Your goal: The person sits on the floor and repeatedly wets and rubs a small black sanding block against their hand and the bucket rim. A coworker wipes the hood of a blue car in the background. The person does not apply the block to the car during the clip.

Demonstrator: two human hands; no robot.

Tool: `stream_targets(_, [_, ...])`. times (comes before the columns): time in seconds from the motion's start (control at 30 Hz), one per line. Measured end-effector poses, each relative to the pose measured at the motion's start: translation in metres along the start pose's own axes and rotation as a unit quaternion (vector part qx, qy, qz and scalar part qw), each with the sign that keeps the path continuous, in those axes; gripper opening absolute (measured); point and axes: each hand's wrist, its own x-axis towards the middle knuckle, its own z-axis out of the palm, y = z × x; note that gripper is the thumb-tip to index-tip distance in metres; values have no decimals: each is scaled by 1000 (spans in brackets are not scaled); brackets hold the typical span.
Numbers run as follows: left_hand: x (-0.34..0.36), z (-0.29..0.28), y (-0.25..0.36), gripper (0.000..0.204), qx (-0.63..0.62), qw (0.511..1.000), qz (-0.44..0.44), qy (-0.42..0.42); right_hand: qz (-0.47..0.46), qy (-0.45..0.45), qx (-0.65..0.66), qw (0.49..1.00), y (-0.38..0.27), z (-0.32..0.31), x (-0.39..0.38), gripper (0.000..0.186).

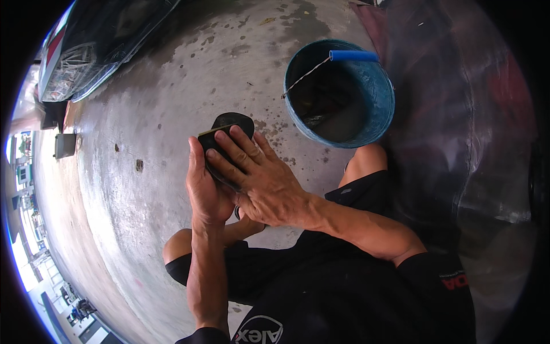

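In the head view, a dark, matte pad point(207, 142) with a thin yellowish edge sits between both hands, above a rough, spotted concrete floor point(166, 114). The left hand point(207, 198) cups it from below; the right hand point(269, 178) lies across it, fingers straight, so the joint grip grasps the pad palm to palm. Near them, to the right, stands a round blue bucket point(375, 106) with a thin wire handle point(309, 77) and smooth blue sleeve point(354, 55).

The fingers hide most of the pad; whether its rounded far end is a separate piece is unclear. The bucket's murky contents are hard to make out. A glossy dark panel point(120, 40) is cut off upper left.
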Motion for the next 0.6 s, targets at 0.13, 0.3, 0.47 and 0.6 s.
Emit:
stream_targets(0.13, [6,6,-4,63,-22,998,24,61,58,4,7,998,16,-3,23,61])
stream_targets(0.3, [-1,2,-1,59,7,1000,15,-1,0,0,26,1000,-9,10,0,59])
stream_targets(0.47, [7,12,-5,60,-13,991,50,122,44,39,46,997,5,12,32,61])
stream_targets(0.6, [2,22,-9,58,63,981,68,172,23,18,48,998,2,11,11,65])
